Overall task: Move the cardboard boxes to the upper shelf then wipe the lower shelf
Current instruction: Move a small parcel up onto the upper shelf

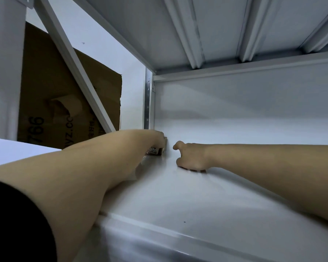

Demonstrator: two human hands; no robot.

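Observation:
Both my arms reach deep into a white metal shelf (197,195). My left hand (155,140) grips a small cardboard box (155,151) in the far left corner, against the back wall; most of the box is hidden under my fingers. My right hand (191,157) rests on the shelf surface just right of the box, its fingers curled under and its thumb sticking out toward the box, holding nothing that I can see. The underside of the shelf above (216,31) spans the top of the view.
A large brown cardboard box (51,95) with printed text stands outside the shelf at the left, behind a slanted white brace (74,59). A perforated upright post (148,99) marks the back left corner. The shelf's front edge (159,227) runs across the foreground.

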